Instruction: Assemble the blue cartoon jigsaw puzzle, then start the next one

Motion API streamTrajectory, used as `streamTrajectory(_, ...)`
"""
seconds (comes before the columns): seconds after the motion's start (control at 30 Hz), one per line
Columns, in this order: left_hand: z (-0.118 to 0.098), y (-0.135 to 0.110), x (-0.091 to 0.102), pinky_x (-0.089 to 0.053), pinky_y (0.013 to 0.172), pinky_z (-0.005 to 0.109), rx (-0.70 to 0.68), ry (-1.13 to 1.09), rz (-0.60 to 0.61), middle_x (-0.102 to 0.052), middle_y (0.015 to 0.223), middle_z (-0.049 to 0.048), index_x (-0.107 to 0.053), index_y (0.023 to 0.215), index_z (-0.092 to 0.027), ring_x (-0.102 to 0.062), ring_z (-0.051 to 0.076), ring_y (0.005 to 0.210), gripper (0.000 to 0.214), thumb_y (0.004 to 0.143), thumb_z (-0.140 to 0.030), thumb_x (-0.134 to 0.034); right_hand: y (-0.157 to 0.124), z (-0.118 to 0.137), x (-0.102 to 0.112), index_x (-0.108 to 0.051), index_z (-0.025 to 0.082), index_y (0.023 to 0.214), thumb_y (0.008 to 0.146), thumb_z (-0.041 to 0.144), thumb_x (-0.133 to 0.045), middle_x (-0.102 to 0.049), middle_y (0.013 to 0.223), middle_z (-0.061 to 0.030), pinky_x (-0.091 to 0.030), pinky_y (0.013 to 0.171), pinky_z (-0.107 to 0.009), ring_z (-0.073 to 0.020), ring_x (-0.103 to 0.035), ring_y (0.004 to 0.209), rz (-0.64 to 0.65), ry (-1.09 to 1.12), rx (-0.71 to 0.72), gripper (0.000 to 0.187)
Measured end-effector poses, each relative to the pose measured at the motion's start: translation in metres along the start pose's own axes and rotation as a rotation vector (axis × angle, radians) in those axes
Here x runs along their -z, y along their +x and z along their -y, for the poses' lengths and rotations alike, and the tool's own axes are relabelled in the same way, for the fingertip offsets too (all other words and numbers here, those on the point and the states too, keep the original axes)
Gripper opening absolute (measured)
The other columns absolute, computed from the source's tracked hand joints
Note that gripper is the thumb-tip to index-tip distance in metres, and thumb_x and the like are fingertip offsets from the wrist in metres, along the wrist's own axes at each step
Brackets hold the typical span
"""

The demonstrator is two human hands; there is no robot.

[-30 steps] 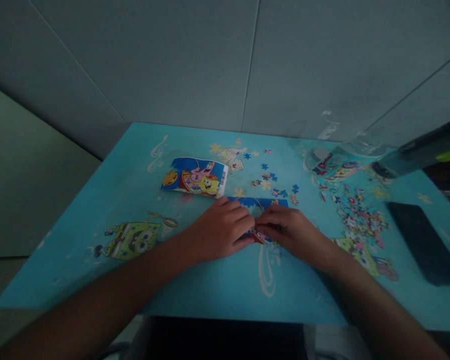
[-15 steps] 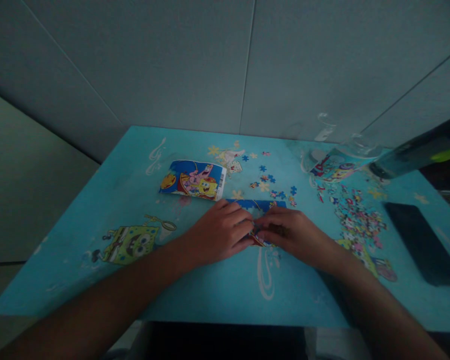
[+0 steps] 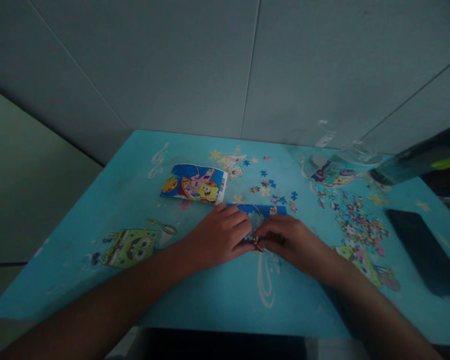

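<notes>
Both my hands rest at the middle of the blue cartoon-printed table [image 3: 97, 210]. My left hand [image 3: 219, 235] lies curled over the left part of a partly joined blue jigsaw puzzle [image 3: 258, 210]. My right hand [image 3: 287, 240] is curled beside it, fingertips pinched on small puzzle pieces at the puzzle's near edge. The fingertips of both hands meet there. Most of the puzzle is hidden under the hands; only its far blue strip shows.
A picture card with cartoon figures [image 3: 195, 183] lies behind my left hand. Several loose pieces [image 3: 272, 187] are scattered behind the puzzle, and a bigger heap [image 3: 360, 222] lies right. A clear printed container [image 3: 335, 170] lies on its side at the back right. A dark phone [image 3: 422, 250] lies at the far right.
Both hands stay on the puzzle with only small finger shifts. The view has tilted slightly, so everything sits a little lower in the frame.
</notes>
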State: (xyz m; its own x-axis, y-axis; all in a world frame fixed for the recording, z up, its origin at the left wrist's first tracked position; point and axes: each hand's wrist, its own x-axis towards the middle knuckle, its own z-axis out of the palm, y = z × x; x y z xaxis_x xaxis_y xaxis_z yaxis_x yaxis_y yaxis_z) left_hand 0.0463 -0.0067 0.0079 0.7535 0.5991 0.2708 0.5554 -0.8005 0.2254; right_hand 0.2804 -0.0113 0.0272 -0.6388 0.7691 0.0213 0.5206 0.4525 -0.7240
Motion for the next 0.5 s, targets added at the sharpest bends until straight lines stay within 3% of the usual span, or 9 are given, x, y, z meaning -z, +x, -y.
streamTrajectory(0.13,0.000,-0.001,-0.001,-0.035,0.082,0.038,-0.001,-0.010,0.009,-0.063,0.097,0.0043,-0.058,0.092,-0.017,-0.055,0.022,0.094,0.031,0.095,-0.048,-0.060,-0.007,0.001,0.012,-0.072,0.023,0.095,0.093,0.026,-0.065,-0.072,0.091,-0.0017,-0.050,0.074,-0.027,-0.0153,-0.064,0.081,-0.095,0.089,-0.105,0.008)
streamTrajectory(0.33,0.002,-0.003,-0.004,-0.034,0.084,0.038,-0.005,-0.027,0.013,-0.064,0.097,0.0035,-0.057,0.090,-0.018,-0.055,0.022,0.094,0.031,0.095,-0.048,-0.060,-0.016,-0.019,0.037,-0.072,0.024,0.112,0.093,0.034,-0.064,-0.071,0.090,-0.0035,-0.048,0.070,-0.031,-0.0180,-0.062,0.079,-0.580,-0.096,-0.277,0.023)
streamTrajectory(0.5,0.001,-0.002,-0.006,-0.034,0.082,0.037,-0.046,-0.062,-0.026,-0.064,0.098,0.0025,-0.058,0.091,-0.018,-0.055,0.020,0.092,0.023,0.098,-0.040,-0.058,-0.018,-0.030,0.045,-0.075,0.023,0.109,0.092,0.034,-0.063,-0.072,0.087,-0.0032,-0.047,0.067,-0.030,-0.0176,-0.062,0.075,-0.645,-0.138,-0.320,0.023)
